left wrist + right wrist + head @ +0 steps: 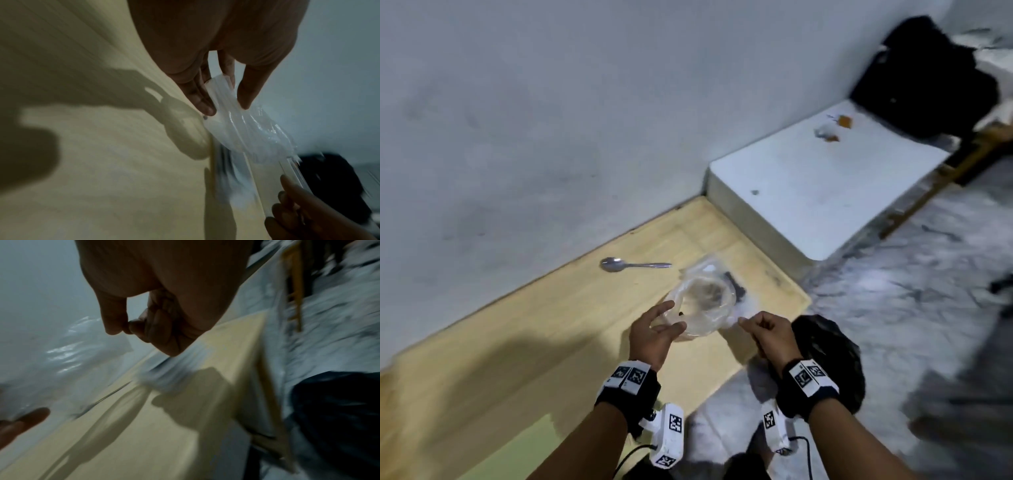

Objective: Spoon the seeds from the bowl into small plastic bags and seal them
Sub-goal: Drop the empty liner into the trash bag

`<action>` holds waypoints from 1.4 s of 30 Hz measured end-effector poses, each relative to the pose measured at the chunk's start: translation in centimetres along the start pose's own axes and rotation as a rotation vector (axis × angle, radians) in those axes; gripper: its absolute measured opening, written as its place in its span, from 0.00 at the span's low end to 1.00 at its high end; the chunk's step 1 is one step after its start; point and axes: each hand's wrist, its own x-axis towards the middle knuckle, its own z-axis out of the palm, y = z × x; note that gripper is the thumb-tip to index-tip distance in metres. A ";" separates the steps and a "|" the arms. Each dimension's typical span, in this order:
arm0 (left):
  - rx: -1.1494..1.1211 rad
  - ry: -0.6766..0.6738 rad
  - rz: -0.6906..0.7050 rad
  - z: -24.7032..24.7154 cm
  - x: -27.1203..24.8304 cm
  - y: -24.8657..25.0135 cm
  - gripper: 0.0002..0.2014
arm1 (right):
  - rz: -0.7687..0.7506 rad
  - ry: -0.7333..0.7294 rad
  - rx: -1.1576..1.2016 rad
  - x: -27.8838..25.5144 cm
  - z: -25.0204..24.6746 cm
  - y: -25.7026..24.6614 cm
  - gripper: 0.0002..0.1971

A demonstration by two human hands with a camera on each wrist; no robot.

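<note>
Right now both hands hold a clear plastic bag (703, 305) up above the right end of the pale wooden table (524, 342), near its front right corner. The left hand (654, 329) has the bag's left edge between thumb and fingers (202, 104), which the left wrist view shows touching the crinkled film. The right hand (770, 334) is curled into a loose fist, thumb against forefinger, pinching the bag's right edge; in the blurred right wrist view the film itself is hard to make out at the fingertips. Something dark shows through the bag on the table, too blurred to name. A metal spoon (633, 264) lies flat on the table towards the back edge by the wall, well apart from the hands, bowl end to the left. A white slab (808, 178) sits past the table's right end, with a black bag (924, 78) at its far side.
</note>
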 end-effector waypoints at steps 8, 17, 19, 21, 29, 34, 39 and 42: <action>0.173 -0.292 -0.044 20.9 -2.8 -1.5 0.20 | 0.104 0.210 -0.084 1.8 -21.2 6.3 0.12; 0.399 -0.452 -0.198 37.0 -0.8 -7.0 0.18 | 0.351 0.324 -0.104 5.6 -34.3 13.3 0.08; 0.416 -0.425 -0.236 38.6 0.7 -8.3 0.17 | 0.389 0.330 -0.036 6.7 -34.8 14.4 0.08; 0.389 -0.406 -0.287 39.9 2.2 -9.5 0.16 | 0.410 0.342 0.038 8.1 -34.9 15.5 0.09; 0.411 -0.378 -0.357 42.9 6.6 -15.3 0.16 | 0.497 0.401 0.193 12.7 -33.4 21.4 0.09; 0.383 -0.321 -0.392 43.6 7.5 -17.2 0.18 | 0.498 0.436 0.170 14.0 -33.1 23.8 0.09; 0.397 -0.302 -0.404 43.9 7.5 -17.6 0.18 | 0.474 0.414 0.109 14.9 -33.5 23.6 0.13; 0.390 -0.311 -0.403 44.4 7.1 -17.5 0.20 | 0.502 0.363 0.078 14.8 -33.9 23.8 0.17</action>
